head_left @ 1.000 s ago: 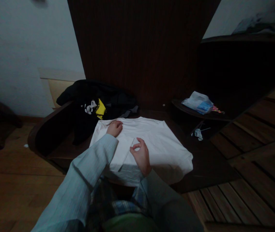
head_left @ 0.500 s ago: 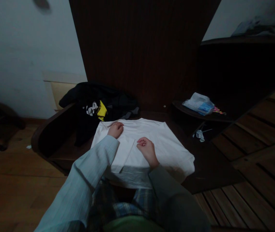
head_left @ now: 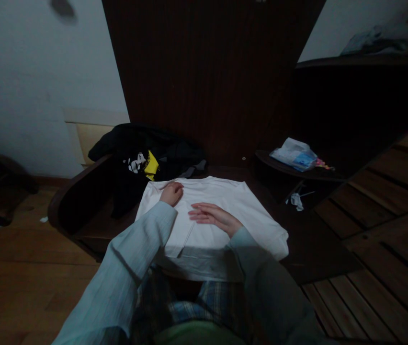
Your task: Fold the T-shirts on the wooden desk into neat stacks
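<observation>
A white shirt lies spread flat on a dark wooden seat in front of me, with one sleeve folded inward on its left side. My left hand rests near the shirt's collar edge, fingers curled down against the cloth. My right hand lies flat on the middle of the shirt, fingers stretched out and pointing left, just right of the folded sleeve's edge.
A black garment with a white and yellow print is heaped at the back left of the seat. A plastic packet sits on a small dark shelf to the right. Wooden floorboards run along the right side.
My right hand has let go of the folded sleeve edge, opened from a pinch and now lies flat on the shirt. My left hand has stayed at the collar.
</observation>
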A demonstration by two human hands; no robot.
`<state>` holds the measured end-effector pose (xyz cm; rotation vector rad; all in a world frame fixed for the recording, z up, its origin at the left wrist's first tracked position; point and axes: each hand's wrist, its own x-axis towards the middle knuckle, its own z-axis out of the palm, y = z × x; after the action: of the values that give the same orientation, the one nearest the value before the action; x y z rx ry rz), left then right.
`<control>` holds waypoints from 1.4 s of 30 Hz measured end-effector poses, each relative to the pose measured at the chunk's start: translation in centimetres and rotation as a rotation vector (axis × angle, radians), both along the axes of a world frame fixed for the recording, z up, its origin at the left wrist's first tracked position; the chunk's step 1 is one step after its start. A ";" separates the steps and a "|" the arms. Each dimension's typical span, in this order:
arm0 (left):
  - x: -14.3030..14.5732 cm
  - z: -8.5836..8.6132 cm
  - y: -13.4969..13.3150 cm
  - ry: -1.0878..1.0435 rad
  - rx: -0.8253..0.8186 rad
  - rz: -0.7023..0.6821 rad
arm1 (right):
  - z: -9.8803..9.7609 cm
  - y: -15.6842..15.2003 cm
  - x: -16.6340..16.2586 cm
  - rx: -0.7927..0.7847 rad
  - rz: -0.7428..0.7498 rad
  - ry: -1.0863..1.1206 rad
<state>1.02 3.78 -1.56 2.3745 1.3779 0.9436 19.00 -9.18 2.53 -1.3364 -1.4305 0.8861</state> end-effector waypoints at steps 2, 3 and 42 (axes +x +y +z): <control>0.0 0.1 -0.1 0.000 -0.006 0.003 | 0.6 0.9 0.6 0.114 -0.206 -0.028; 0.0 0.1 -0.1 0.001 -0.009 0.003 | 0.8 1.2 0.8 0.189 -0.297 -0.040; -0.4 -0.1 0.4 0.009 0.038 -0.013 | -2.7 -11.0 19.3 0.122 -0.447 -0.627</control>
<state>0.61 4.13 -1.67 2.4158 1.3574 0.9647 38.30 -20.18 -0.19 -1.8340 -1.5099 0.0758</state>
